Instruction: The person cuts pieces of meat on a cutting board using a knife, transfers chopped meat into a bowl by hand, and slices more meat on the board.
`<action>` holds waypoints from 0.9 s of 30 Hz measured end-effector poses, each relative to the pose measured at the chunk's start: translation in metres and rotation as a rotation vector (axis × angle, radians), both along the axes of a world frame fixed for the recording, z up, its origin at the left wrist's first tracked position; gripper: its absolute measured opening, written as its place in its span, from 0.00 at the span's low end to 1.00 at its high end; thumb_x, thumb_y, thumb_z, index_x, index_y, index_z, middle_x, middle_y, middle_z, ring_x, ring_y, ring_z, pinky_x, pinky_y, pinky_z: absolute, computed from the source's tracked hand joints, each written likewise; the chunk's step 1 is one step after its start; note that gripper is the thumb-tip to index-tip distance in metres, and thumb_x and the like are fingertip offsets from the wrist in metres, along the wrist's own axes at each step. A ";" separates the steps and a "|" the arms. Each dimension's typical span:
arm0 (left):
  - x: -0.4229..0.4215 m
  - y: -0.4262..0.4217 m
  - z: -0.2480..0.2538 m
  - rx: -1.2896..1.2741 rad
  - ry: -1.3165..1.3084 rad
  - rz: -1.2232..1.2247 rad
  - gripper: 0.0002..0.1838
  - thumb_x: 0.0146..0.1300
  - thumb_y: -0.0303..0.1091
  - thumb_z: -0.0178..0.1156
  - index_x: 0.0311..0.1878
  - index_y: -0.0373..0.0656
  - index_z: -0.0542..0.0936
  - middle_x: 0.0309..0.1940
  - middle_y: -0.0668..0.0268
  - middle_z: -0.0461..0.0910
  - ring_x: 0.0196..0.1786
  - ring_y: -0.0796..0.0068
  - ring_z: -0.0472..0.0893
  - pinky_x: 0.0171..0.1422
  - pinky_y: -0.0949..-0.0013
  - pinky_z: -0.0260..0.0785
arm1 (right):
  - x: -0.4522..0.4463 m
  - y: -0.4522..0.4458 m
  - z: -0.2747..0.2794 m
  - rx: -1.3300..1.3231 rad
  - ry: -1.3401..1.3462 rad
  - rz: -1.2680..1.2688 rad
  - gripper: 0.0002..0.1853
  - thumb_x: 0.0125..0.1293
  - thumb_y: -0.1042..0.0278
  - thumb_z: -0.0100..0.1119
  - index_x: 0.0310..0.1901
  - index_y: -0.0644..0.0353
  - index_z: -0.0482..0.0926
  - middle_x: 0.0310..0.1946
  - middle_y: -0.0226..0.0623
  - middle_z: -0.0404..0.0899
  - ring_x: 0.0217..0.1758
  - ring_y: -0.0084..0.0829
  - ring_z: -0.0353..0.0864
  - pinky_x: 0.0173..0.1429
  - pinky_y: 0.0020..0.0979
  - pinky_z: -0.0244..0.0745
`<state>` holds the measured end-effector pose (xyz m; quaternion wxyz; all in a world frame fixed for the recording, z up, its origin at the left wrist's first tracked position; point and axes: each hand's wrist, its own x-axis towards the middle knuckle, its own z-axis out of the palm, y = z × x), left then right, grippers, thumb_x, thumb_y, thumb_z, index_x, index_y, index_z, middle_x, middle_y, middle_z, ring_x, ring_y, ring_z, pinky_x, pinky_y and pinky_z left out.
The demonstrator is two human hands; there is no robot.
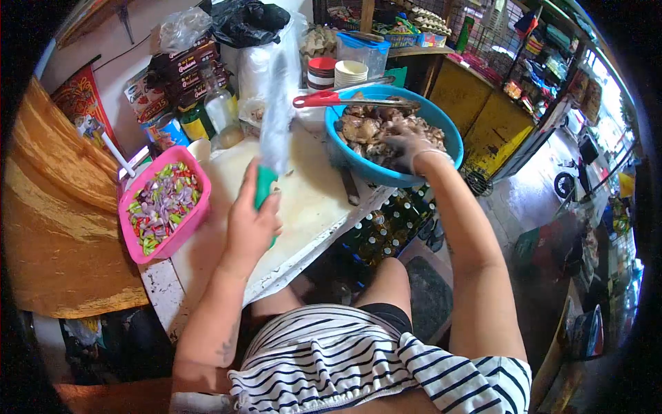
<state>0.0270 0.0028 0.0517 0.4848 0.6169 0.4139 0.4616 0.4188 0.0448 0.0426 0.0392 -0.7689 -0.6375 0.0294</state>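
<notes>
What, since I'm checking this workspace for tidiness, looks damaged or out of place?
The white table looks chipped, dark patches showing along its edge. Red-handled tongs lie across the blue basin, handle jutting past the rim, perhaps easily knocked.

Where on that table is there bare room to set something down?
The pale board looks mostly bare in two patches: between the left hand and the dark handle beside the blue basin, and between that hand and the pink tub. Bottles, boxes and bags crowd the back.
</notes>
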 end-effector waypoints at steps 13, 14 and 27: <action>-0.114 -0.073 -0.083 -0.051 0.036 0.270 0.40 0.71 0.19 0.53 0.84 0.52 0.54 0.37 0.69 0.75 0.23 0.85 0.69 0.27 0.75 0.69 | 0.194 0.156 -0.073 0.006 0.427 -0.467 0.26 0.81 0.53 0.42 0.75 0.51 0.69 0.76 0.40 0.67 0.76 0.43 0.70 0.76 0.46 0.67; -0.113 -0.073 -0.082 -0.055 0.046 0.265 0.40 0.71 0.19 0.53 0.84 0.51 0.54 0.39 0.69 0.75 0.23 0.84 0.69 0.27 0.75 0.69 | 0.175 0.147 -0.051 -0.056 0.315 -0.420 0.24 0.79 0.55 0.44 0.71 0.52 0.72 0.71 0.42 0.71 0.71 0.42 0.73 0.72 0.46 0.69; -0.114 -0.069 -0.083 -0.024 0.032 0.201 0.40 0.69 0.17 0.54 0.83 0.48 0.55 0.55 0.63 0.75 0.25 0.83 0.70 0.28 0.75 0.70 | -0.093 0.070 0.046 -0.067 0.055 -0.093 0.24 0.71 0.58 0.49 0.65 0.54 0.79 0.68 0.49 0.75 0.73 0.50 0.73 0.72 0.49 0.70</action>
